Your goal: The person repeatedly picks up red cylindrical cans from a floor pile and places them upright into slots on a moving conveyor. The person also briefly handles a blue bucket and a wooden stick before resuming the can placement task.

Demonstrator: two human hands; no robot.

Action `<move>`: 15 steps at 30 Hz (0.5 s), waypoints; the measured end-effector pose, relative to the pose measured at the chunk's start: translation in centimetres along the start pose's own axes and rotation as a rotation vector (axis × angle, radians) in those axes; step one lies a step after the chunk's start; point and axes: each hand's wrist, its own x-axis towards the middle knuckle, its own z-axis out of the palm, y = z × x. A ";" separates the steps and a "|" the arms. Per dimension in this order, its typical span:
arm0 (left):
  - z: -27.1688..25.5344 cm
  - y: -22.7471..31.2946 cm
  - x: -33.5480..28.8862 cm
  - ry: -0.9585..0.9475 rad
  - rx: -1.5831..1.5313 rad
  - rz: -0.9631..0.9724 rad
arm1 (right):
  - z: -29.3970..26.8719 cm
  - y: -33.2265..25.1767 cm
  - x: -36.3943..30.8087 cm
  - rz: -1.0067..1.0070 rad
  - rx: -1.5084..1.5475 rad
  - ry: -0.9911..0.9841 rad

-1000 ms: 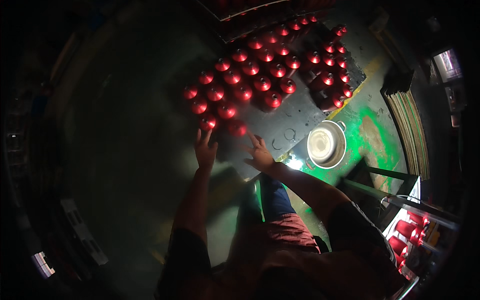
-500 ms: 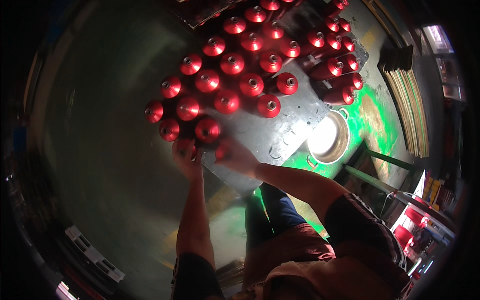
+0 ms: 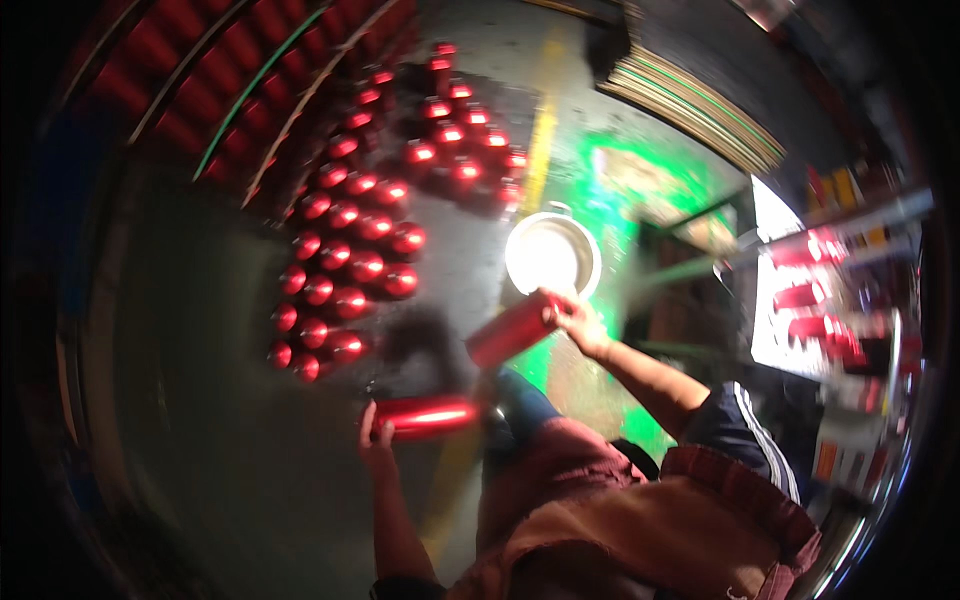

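Observation:
My left hand (image 3: pixel 376 436) is closed around one end of a red metal bottle (image 3: pixel 430 417), which lies sideways in the air near my knees. In my right hand (image 3: pixel 580 324), a second red bottle (image 3: pixel 512 332) hangs tilted, gripped at its upper right end, in front of the metal pot. Both bottles are shiny cylinders, and the right one is slightly blurred. Rows of similar red bottles (image 3: pixel 366 264) stand upright on a dark sheet (image 3: pixel 450 235) ahead and to the left of my hands.
A round metal pot (image 3: pixel 590 250) with bright glare inside sits beyond my right hand. Flat boards (image 3: pixel 700 110) are stacked at the far right. More red bottles (image 3: pixel 825 250) lie by a lit frame on the right. Layered racks of red items (image 3: pixel 210 75) stand far left.
Both hands have come away from the standing bottles, each now carrying one bottle. My right hand has swung right toward the pot. The view has turned rightward.

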 end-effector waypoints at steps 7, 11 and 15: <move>17.6 10.3 1.6 -0.635 -1.021 -0.245 | -9.9 -5.1 -3.2 0.153 0.998 0.201; 29.1 11.8 5.2 -1.099 -1.324 -0.520 | -12.1 -6.1 0.3 0.086 1.424 0.037; 39.2 12.5 7.8 -1.064 -1.378 -0.685 | -17.1 -7.3 3.0 0.028 1.760 -0.170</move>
